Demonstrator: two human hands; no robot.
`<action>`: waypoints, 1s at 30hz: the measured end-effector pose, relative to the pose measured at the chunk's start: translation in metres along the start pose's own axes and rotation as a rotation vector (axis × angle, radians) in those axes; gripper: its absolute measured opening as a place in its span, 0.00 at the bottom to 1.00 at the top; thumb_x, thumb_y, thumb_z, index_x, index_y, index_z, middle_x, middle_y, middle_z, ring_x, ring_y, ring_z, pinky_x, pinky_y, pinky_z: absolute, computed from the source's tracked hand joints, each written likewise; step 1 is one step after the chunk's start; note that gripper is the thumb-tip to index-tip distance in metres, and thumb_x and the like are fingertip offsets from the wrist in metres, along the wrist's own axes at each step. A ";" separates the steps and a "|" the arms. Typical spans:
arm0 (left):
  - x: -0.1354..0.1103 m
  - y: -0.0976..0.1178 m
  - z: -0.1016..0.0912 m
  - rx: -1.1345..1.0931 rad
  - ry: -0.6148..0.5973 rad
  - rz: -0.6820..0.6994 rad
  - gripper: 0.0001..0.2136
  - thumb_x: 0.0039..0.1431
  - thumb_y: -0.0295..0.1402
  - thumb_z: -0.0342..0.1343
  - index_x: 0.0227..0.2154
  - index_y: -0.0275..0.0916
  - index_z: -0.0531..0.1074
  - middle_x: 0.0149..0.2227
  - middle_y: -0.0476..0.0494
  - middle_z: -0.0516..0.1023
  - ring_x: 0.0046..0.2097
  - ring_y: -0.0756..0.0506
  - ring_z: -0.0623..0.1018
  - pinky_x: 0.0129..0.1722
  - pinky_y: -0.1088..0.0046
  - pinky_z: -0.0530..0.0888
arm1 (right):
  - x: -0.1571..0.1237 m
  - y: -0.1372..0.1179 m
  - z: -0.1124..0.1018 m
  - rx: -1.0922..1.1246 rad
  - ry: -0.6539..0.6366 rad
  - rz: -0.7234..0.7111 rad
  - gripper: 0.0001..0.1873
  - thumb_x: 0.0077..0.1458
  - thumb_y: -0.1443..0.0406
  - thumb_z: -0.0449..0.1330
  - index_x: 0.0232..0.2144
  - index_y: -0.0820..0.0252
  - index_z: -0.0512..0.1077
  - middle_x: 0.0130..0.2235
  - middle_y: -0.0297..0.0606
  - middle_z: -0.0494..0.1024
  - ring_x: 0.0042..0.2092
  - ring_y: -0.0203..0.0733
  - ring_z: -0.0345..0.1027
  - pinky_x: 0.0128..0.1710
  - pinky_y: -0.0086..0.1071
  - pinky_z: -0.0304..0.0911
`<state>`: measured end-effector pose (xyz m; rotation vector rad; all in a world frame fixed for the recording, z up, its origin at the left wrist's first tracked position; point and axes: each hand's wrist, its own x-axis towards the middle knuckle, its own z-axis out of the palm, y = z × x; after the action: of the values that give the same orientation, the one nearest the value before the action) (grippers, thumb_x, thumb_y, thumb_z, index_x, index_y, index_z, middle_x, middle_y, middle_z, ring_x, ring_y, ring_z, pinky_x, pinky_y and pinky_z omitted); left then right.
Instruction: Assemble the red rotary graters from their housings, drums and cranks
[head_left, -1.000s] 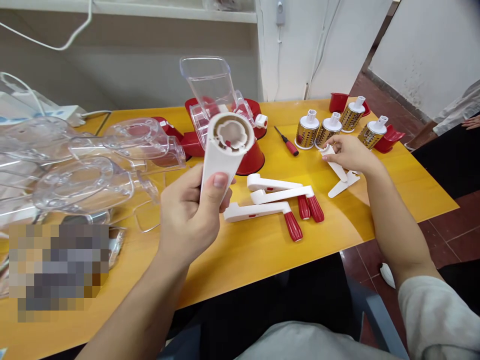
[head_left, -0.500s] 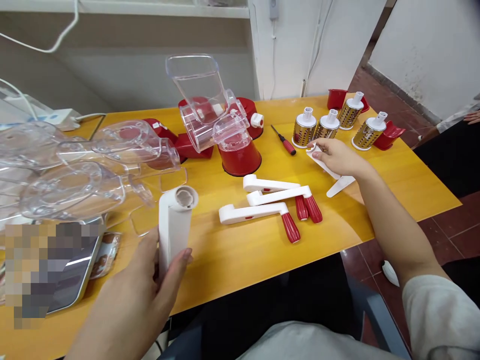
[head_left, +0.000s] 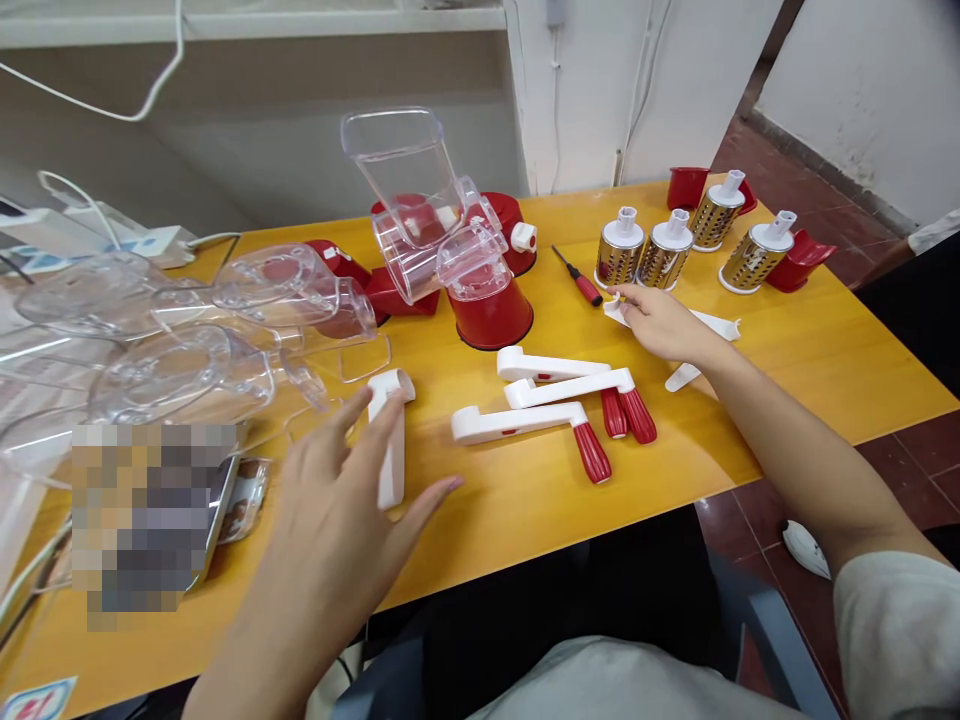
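My left hand (head_left: 337, 510) is open, its fingers spread over a white crank arm (head_left: 391, 450) that lies on the table without a red grip. The fingertips overlap its round end in view; whether they touch it I cannot tell. My right hand (head_left: 664, 322) is closed at the fingertips on the notched end of a white plastic strip (head_left: 613, 311). Beneath that wrist lie more white strip parts (head_left: 716, 324), partly covered by the forearm. Between my hands rest three white crank handles (head_left: 517, 425) with red grips.
Clear plastic housings (head_left: 180, 370) crowd the left, by a pixelated phone-like device (head_left: 161, 520). Red bases (head_left: 491, 315) with a clear hopper (head_left: 401, 150) stand at the back. A screwdriver (head_left: 581, 283) lies near several metal grater drums (head_left: 621, 250). Another person's sleeve shows at far right.
My left hand has let go of the white crank arm, now lying flat on the table, and its fingers have spread. My right hand stays at the white strip, which has shifted slightly.
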<state>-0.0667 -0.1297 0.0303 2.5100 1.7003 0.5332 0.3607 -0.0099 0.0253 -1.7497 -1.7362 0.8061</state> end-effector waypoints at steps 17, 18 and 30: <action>0.106 0.005 -0.026 -0.636 -0.343 0.428 0.05 0.73 0.33 0.70 0.47 0.46 0.88 0.50 0.44 0.94 0.52 0.43 0.92 0.57 0.69 0.84 | -0.044 -0.084 0.019 0.454 -0.416 -0.379 0.39 0.72 0.44 0.71 0.75 0.56 0.80 0.67 0.43 0.88 0.64 0.49 0.86 0.64 0.42 0.86; 0.106 0.003 -0.023 -0.668 -0.287 0.448 0.05 0.73 0.33 0.71 0.49 0.46 0.89 0.51 0.44 0.94 0.53 0.43 0.93 0.58 0.70 0.84 | -0.049 -0.089 0.024 0.467 -0.411 -0.388 0.36 0.73 0.44 0.70 0.74 0.56 0.81 0.67 0.43 0.88 0.65 0.48 0.86 0.63 0.40 0.86; 0.120 -0.005 0.017 -0.700 0.271 0.799 0.15 0.73 0.44 0.79 0.55 0.42 0.88 0.51 0.37 0.93 0.51 0.43 0.93 0.49 0.69 0.89 | -0.082 -0.091 0.062 0.360 -0.251 -0.293 0.30 0.73 0.52 0.70 0.69 0.61 0.87 0.61 0.46 0.91 0.48 0.40 0.82 0.45 0.30 0.69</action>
<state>-0.0259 -0.0160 0.0427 2.4908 0.3084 1.2799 0.2542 -0.0916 0.0542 -1.1668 -1.8127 1.1577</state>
